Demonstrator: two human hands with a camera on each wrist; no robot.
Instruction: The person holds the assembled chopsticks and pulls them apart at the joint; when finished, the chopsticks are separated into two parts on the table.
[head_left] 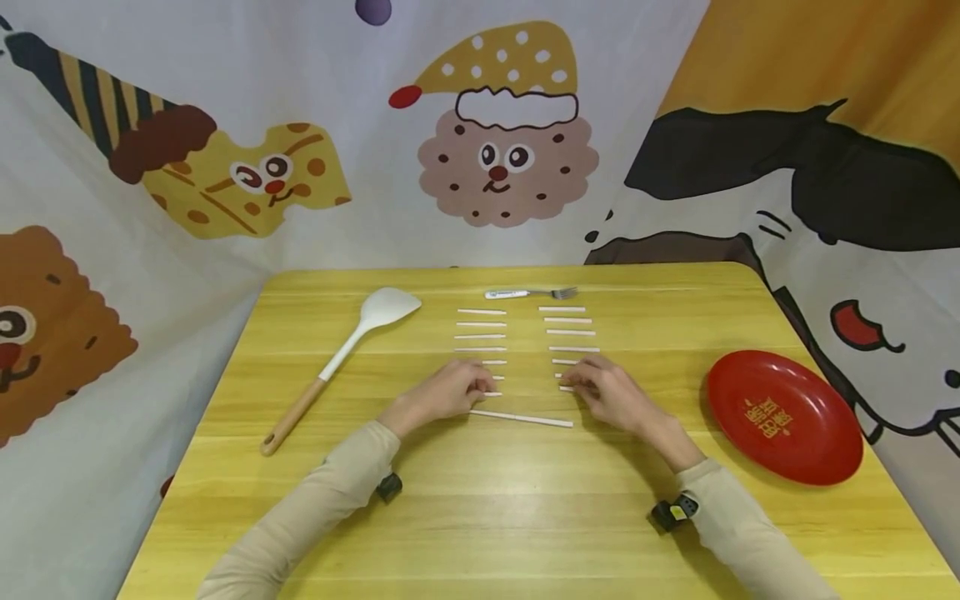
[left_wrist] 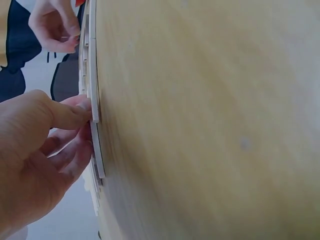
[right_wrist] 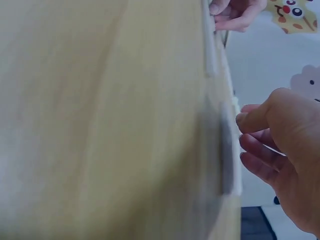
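Slim white sticks lie in two columns on the wooden table, a left column point(head_left: 480, 337) and a right column point(head_left: 572, 349). At the near end of the left column my left hand point(head_left: 461, 387) pinches a white stick point(left_wrist: 99, 155) at the tabletop, its fingertips partly hidden. My right hand point(head_left: 603, 387) hovers by the nearest white stick point(right_wrist: 230, 155) of the right column; in the right wrist view its loosely bent fingers stand apart from that stick. Closer to me, a longer white line point(head_left: 521, 417) with a visible joint lies slightly slanted between the hands.
A white spatula point(head_left: 386, 307) with a wooden handle lies at the left. Beyond the columns is a fork point(head_left: 531, 293) with a white handle. A red oval plate point(head_left: 785, 417) with gold characters sits at the right edge. A cartoon-printed cloth point(head_left: 300, 50) hangs behind the table point(head_left: 480, 517).
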